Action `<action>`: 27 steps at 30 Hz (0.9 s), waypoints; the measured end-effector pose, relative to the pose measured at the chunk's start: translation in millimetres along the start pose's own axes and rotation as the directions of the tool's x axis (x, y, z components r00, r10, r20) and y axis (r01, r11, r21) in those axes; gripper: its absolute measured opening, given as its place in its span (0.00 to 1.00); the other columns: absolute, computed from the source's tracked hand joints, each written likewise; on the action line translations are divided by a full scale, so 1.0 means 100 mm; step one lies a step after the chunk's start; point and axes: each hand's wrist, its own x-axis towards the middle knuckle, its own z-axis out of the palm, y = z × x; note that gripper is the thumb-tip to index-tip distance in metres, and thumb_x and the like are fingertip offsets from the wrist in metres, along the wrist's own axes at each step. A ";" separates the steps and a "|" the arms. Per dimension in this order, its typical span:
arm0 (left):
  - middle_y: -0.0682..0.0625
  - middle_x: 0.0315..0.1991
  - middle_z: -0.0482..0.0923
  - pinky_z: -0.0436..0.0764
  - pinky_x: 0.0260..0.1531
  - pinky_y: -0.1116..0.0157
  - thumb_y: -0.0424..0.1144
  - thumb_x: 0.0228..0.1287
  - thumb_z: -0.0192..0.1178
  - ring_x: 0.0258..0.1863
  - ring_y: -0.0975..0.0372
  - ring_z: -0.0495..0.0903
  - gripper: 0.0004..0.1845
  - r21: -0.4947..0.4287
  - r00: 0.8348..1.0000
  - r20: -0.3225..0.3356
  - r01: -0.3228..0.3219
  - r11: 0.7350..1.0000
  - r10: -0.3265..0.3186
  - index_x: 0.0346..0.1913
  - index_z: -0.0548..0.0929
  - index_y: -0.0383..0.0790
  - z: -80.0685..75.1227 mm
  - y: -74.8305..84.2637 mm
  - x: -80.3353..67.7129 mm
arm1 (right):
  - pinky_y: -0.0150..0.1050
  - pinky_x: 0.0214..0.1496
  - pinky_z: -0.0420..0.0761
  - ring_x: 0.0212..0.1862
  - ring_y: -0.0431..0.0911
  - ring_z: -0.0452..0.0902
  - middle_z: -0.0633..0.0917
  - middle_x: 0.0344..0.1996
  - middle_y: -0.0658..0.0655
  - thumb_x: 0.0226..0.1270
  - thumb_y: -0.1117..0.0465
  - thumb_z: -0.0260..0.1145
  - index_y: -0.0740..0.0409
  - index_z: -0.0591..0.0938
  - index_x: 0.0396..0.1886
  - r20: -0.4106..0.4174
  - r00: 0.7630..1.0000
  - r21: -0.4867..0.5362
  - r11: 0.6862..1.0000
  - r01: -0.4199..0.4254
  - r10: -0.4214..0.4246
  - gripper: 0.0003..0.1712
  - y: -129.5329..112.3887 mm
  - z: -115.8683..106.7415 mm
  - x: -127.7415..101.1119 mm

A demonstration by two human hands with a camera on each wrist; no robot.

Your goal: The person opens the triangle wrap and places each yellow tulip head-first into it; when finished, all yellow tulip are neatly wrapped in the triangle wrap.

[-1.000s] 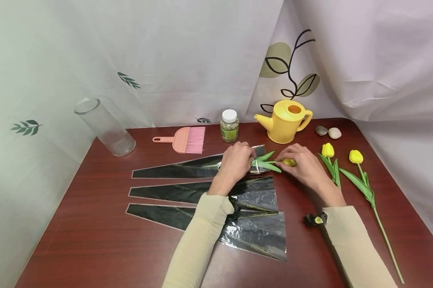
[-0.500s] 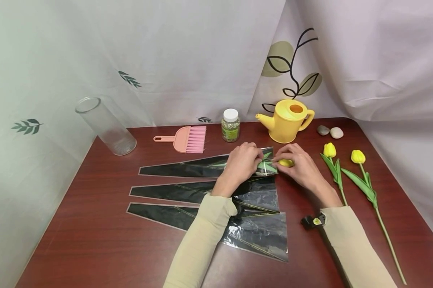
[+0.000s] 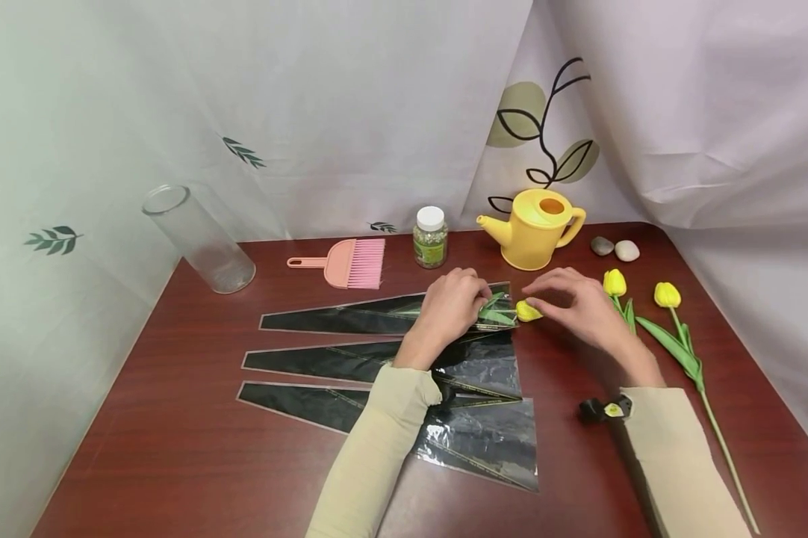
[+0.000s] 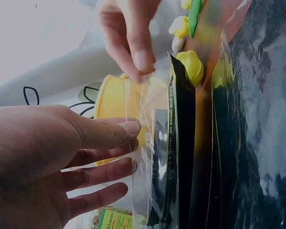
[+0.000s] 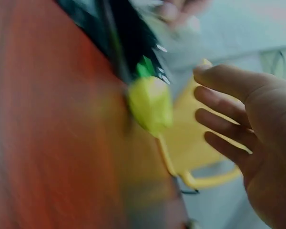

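A yellow tulip (image 3: 528, 311) lies inside the farthest black-and-clear flower sleeve (image 3: 337, 317), its head sticking out of the wide right end and its green leaves under the film. With thumb and fingertips my left hand (image 3: 449, 302) pinches the clear upper edge of that sleeve, as the left wrist view shows. My right hand (image 3: 582, 310) is just right of the tulip head, fingers extended and apart from it, holding nothing. In the right wrist view the tulip head is blurred, left of the fingertips.
Two more flower sleeves (image 3: 310, 361) lie nearer. Two tulips (image 3: 667, 295) lie at right. Along the back stand a glass vase (image 3: 209, 246), a pink brush (image 3: 340, 263), a jar (image 3: 430, 243), a yellow watering can (image 3: 535, 232) and two stones (image 3: 626, 250).
The tulip has slid left into the sleeve, its leaves now under the film. My right hand has let go of its head and moved slightly right. The sleeve shifted right earlier.
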 end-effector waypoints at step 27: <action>0.58 0.35 0.78 0.78 0.37 0.65 0.40 0.65 0.66 0.39 0.63 0.77 0.04 0.008 1.000 -0.024 -0.011 1.000 0.011 0.39 0.90 0.49 0.01 -0.01 -0.01 | 0.41 0.40 0.78 0.35 0.41 0.81 0.86 0.31 0.46 0.60 0.59 0.74 0.54 0.87 0.42 0.174 0.974 -0.075 0.988 -0.134 0.145 0.11 0.20 -0.10 -0.11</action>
